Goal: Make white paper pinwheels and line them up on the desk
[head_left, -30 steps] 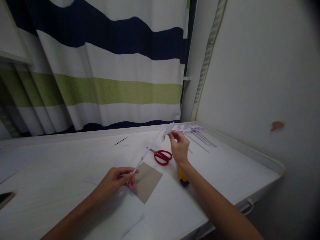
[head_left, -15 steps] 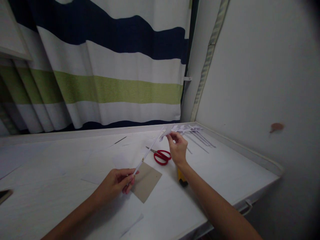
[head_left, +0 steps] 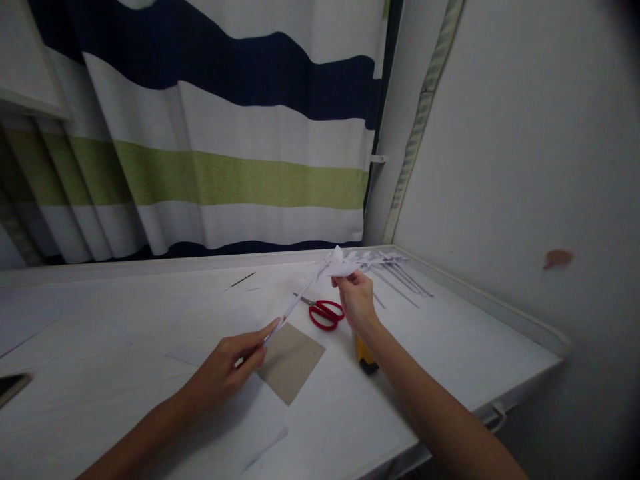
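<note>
A thin white stick slants up and to the right, its lower end between the fingers of my left hand. At its upper end is a folded white paper piece, pinched by the fingertips of my right hand. Red-handled scissors lie on the white table between my hands. Beneath the stick's lower end is a square grey-brown card, just right of my left hand. A yellow and black object sits partly hidden behind my right forearm.
Several white sticks with paper pieces lie at the back right. A thin dark tool is at the back, and a dark flat device at the left edge. A striped curtain hangs behind the table.
The paper piece has turned and shows a broader face. My left fingers have shifted along the stick, with the index finger now stretched out. My right hand has moved slightly.
</note>
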Demonstrator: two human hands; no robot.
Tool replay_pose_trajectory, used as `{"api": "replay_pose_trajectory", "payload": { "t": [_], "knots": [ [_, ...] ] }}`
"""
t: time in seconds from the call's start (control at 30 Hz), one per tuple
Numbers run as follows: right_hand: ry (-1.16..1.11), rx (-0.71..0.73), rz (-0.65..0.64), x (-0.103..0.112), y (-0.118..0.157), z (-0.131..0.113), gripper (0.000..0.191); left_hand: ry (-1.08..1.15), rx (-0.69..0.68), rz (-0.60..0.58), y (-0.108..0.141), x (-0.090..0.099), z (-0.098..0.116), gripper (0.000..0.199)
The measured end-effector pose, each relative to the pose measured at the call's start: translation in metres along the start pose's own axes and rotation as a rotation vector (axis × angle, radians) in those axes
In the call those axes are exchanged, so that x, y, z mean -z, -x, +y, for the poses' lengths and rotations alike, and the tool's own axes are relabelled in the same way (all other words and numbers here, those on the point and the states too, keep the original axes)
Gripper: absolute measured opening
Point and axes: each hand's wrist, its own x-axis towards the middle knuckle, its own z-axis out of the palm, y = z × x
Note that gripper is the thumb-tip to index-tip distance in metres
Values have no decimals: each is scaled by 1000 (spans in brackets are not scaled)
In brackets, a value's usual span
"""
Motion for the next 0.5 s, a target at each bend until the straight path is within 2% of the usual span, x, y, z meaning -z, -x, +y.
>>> {"api": "replay_pose_trajectory", "payload": {
  "t": [0.23,0.5],
  "knots": [
    [-227,-133,-54,-6,6,-9,7,-89,-67,-38,0,2,-7,44],
    [-324,-153,-106,-7,8,-11,8,-190,-174,-24,0,9,-10,42]
  ]
}}
